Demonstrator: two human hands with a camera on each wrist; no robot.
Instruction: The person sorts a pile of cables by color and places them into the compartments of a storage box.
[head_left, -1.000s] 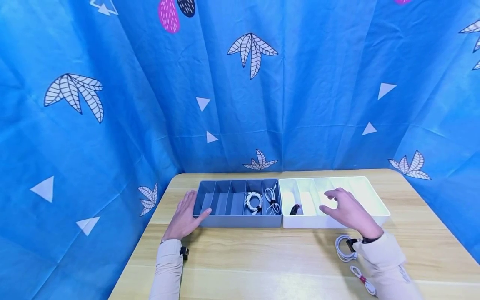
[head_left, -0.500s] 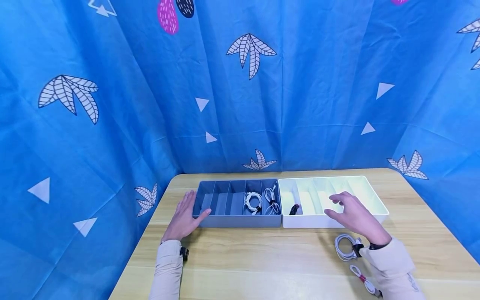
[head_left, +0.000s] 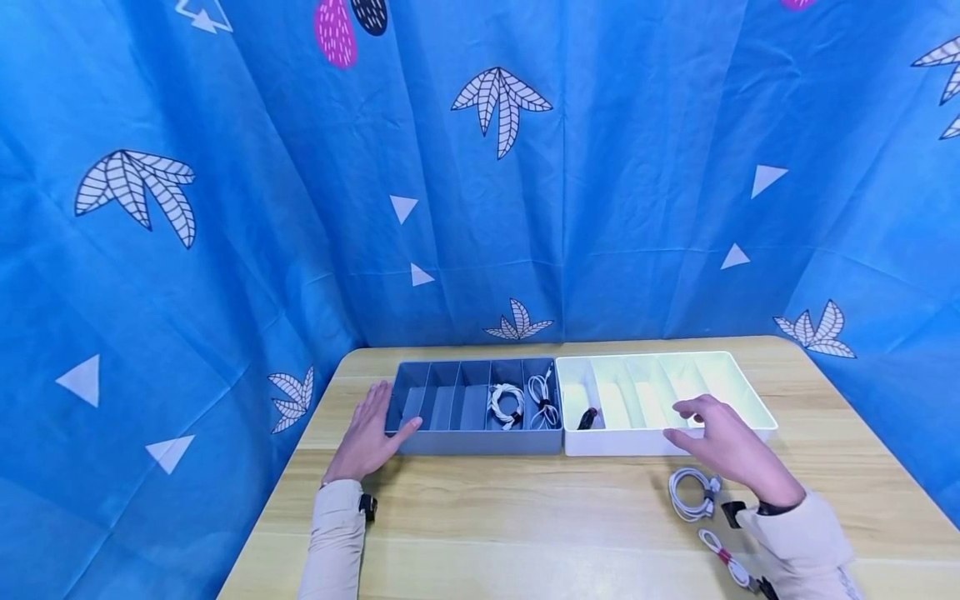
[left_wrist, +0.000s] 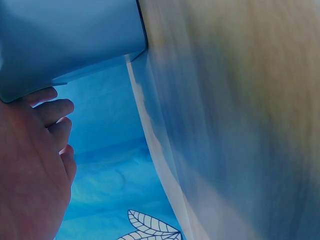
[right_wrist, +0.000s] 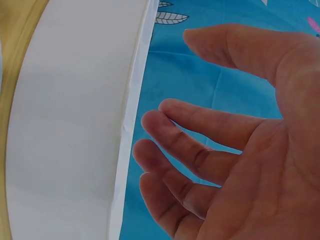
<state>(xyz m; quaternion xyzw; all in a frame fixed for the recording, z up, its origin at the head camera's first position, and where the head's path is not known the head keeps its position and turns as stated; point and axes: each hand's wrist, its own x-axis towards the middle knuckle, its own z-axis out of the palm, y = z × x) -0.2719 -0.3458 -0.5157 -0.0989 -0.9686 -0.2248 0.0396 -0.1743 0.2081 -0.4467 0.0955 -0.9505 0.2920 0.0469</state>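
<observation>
We see the left hand (head_left: 367, 433), fingers extended and thumb spread, against the grey box's (head_left: 480, 443) nine-o'clock end, grasping nothing. The box's two compartments nearest three o'clock hold a white coil (head_left: 497, 406) and a bundled cable (head_left: 544, 405). The white box (head_left: 622, 442) adjoins at three o'clock, a dark item (head_left: 588, 419) in its nine-o'clock compartment. By its four-o'clock corner we find the right hand (head_left: 723, 442), loosely curved, holding nothing; a grey coil (head_left: 675, 500) and red-banded cable (head_left: 724, 556) lie towards its six o'clock.

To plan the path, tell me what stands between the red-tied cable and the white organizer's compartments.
The gray coiled cable lies between the red-tied cable and the white organizer, whose front wall also stands in the way.
</observation>
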